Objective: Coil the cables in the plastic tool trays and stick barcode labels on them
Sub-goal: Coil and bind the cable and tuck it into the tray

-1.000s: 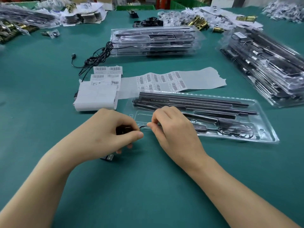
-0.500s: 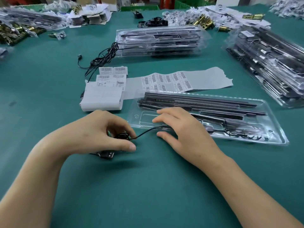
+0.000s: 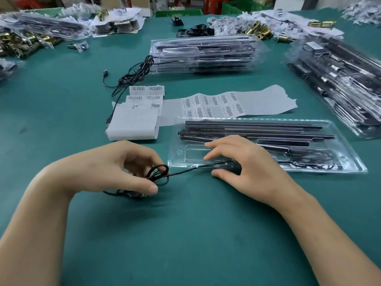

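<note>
The left hand (image 3: 115, 168) curls its fingers around a small coil (image 3: 157, 174) of thin black cable, the thumb (image 3: 151, 188) pressed along the coil's near side. Under the thumb a USB plug (image 3: 137, 195) pokes out just above the mat. From the coil the cable (image 3: 191, 169) runs taut to the right hand (image 3: 245, 164), which hovers with fingers loosely spread over the near left corner of a clear tray (image 3: 350, 162). The cable passes under that palm; whether any finger pinches it there cannot be told.

The tray lies lengthwise on the green mat (image 3: 195, 234) and holds long dark rods (image 3: 257, 130) along its far side, with more black cable bunched in its right end.

Just behind the tray lies a grey backing sheet (image 3: 268, 100) carrying two rows of barcode labels (image 3: 214, 104); the print under the bars is too small to read. To its left sits a folded white stack of label sheets (image 3: 134, 126), with a few more barcode stickers showing at its far edge, also unreadable.

Farther back a loose black cable (image 3: 132, 76) trails from a stack of filled trays (image 3: 202, 54). A second, larger pile of trays (image 3: 338, 79) lies at the right. Brass hardware (image 3: 260, 30) and paper scraps sit along the far edge. No brand name is legible anywhere.
</note>
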Demonstrator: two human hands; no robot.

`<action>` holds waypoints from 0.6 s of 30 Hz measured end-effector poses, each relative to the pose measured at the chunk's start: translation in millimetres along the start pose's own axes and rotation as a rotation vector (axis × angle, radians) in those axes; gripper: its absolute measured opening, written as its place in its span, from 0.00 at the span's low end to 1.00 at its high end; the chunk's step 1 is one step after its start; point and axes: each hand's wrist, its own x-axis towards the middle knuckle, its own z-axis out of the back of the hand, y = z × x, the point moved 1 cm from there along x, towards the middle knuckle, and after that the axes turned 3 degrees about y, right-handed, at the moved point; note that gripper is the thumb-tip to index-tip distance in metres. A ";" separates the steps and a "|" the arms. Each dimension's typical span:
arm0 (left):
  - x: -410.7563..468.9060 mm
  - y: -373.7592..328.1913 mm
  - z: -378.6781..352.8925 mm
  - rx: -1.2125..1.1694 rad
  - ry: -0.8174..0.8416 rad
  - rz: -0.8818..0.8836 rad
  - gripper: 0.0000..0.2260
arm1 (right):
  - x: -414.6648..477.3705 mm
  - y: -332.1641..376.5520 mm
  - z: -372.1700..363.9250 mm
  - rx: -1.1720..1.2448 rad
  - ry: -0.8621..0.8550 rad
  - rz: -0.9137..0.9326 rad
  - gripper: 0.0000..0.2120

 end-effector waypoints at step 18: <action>22.5 -19.2 -28.8 -0.182 -0.092 -0.257 0.11 | -5.0 7.1 5.4 0.002 -0.053 0.044 0.11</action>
